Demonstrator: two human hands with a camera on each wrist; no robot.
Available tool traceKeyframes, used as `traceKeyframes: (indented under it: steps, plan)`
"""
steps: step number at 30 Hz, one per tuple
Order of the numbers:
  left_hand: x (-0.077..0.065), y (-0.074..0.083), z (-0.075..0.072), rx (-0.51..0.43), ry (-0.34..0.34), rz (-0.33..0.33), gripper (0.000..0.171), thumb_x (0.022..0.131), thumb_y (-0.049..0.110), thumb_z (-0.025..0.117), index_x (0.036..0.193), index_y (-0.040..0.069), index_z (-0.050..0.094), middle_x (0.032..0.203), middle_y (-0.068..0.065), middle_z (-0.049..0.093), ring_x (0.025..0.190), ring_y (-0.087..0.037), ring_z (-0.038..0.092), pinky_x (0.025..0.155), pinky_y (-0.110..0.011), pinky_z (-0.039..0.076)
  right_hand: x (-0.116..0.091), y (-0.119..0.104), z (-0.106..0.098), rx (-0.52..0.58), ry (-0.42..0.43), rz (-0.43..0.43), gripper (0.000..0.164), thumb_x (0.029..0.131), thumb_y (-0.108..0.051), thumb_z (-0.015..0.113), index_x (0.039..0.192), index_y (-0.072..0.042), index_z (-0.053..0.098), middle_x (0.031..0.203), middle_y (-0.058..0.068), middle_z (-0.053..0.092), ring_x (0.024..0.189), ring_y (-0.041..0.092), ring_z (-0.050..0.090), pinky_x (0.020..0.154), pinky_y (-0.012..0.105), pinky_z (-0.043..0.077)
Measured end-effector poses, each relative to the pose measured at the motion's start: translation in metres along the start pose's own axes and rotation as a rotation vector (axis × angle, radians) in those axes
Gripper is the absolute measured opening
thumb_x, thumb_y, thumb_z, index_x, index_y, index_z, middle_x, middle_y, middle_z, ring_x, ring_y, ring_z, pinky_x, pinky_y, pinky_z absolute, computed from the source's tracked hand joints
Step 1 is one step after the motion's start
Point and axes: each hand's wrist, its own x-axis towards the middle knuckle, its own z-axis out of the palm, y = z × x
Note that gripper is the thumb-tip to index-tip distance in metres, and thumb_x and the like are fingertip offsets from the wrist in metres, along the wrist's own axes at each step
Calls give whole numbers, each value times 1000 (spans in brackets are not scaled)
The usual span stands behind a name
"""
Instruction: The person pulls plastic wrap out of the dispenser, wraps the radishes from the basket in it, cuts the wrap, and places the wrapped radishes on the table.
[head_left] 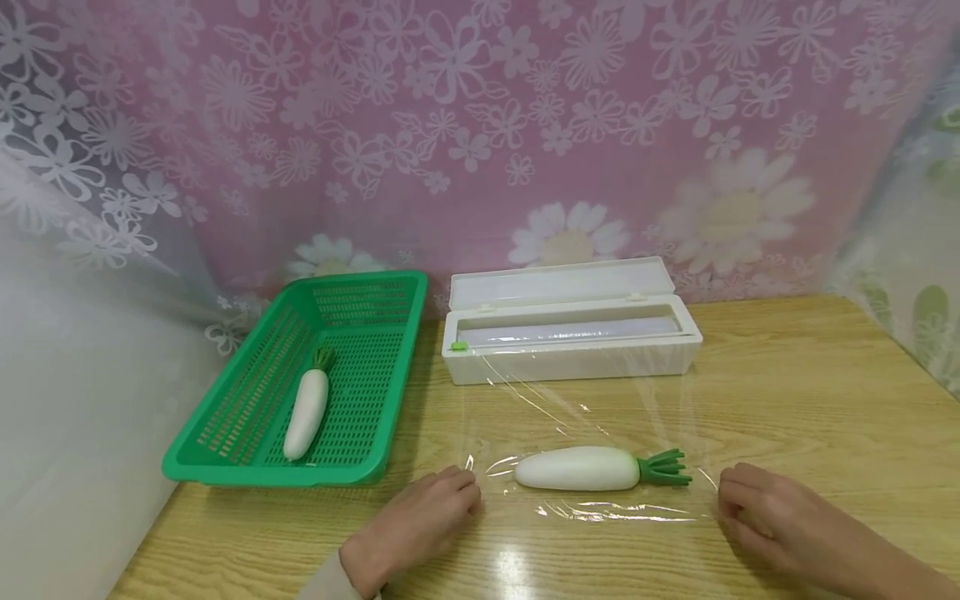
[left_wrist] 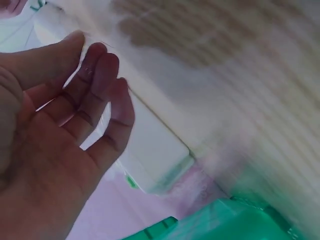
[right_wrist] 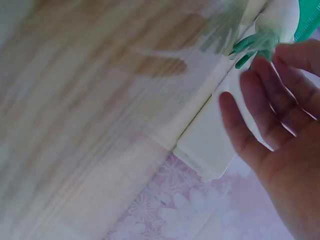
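1. Head view: the left hand (head_left: 423,517) and the right hand (head_left: 772,517) each seem to pinch a near corner of the clear plastic wrap (head_left: 600,510). The wrap runs between them, back to the white wrap box (head_left: 573,364), which has its lid up and a wrap roll (head_left: 562,331) inside.
2. Head view: a white radish (head_left: 577,468) lies between the hands, its green stalks (head_left: 663,468) toward the right one. I cannot tell if the wrap goes over it or under it. Another white radish (head_left: 307,417) lies in the green basket (head_left: 273,476).
3. Head view: the wrap looks very thin, light and floppy. It may stick to itself or rip, so its two corners are good spots to pinch. The radish looks firm, smooth and a bit slippery, and it may roll. Its fat middle seems best to hold, as the stalks look thinner. I see no brand, label or words to read.
4. Left wrist view: the thumb and fingertips come close together, with the fingers bent. The wrap there is too faint to see well. No writing shows.
5. Right wrist view: the fingers bend toward the thumb, near the radish's stalks. The pinch itself is hard to see. No letters show here.
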Motion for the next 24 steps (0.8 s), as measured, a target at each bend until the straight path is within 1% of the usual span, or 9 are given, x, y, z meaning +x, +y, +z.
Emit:
traceKeyframes:
  steps: [3, 5, 6, 8, 10, 11, 14, 19, 24]
  plan:
    - [-2, -5, -2, -136, 60, -14, 18, 90, -1, 72, 85, 12, 61, 86, 6, 57, 80, -8, 55, 70, -19, 48, 1, 4, 0, 67, 75, 1, 27, 107, -36, 45, 87, -23, 56, 94, -14, 53, 80, -3, 48, 67, 7, 39]
    - [-1, -9, -3, -229, 97, -15, 16, 91, -1, 72, 87, 10, 62, 86, 4, 61, 80, -7, 56, 71, -20, 49, 1, 7, -3, 133, 89, 24, 13, 104, -21, 60, 91, -21, 58, 96, -12, 58, 83, 2, 55, 72, 8, 43]
    - [1, -12, -4, -265, 112, -15, 15, 91, -1, 72, 88, 9, 63, 86, 3, 63, 79, -7, 57, 72, -20, 50, 1, 9, -4, 167, 85, 43, 15, 99, -10, 67, 92, -21, 59, 96, -12, 60, 84, 3, 57, 74, 9, 43]
    - [4, -17, -4, -331, 130, -18, 14, 90, -4, 72, 88, 7, 64, 85, 1, 65, 79, -6, 58, 72, -20, 50, 2, 12, -7, 220, 69, 92, 36, 85, 11, 73, 94, -21, 59, 93, -13, 62, 82, 4, 60, 74, 10, 44]
    - [6, -20, -4, -366, 144, -26, 13, 90, -6, 72, 88, 5, 66, 85, 0, 66, 79, -6, 58, 72, -20, 51, 4, 15, -9, 257, 49, 132, 55, 68, 26, 71, 93, -21, 59, 90, -14, 63, 81, 5, 62, 74, 10, 45]
    - [7, -21, -4, -381, 148, -36, 12, 90, -7, 72, 89, 4, 66, 85, -1, 67, 78, -6, 57, 72, -20, 51, 5, 17, -10, 267, 44, 147, 59, 64, 29, 68, 93, -21, 59, 88, -14, 64, 80, 6, 63, 74, 10, 46]
    - [10, -23, -6, -433, 147, -92, 10, 92, -6, 70, 90, 4, 68, 86, 0, 66, 79, -5, 56, 72, -21, 51, 7, 24, -11, 312, 26, 186, 55, 70, 30, 65, 91, -20, 59, 87, -12, 65, 83, 6, 65, 75, 11, 47]
    - [13, -29, -8, -532, 159, -171, 8, 96, -2, 66, 91, 4, 68, 85, -2, 67, 79, -5, 57, 71, -23, 52, 9, 36, -16, 419, -14, 240, 39, 85, 24, 63, 93, -15, 61, 90, -6, 66, 84, 7, 65, 75, 13, 49]
    - [17, -35, -5, -562, 179, -199, 7, 97, 0, 65, 91, 3, 68, 85, -4, 68, 77, -5, 58, 69, -24, 52, 12, 45, -18, 493, -51, 316, 31, 92, 20, 58, 95, -11, 62, 87, -3, 65, 80, 10, 63, 69, 18, 49]
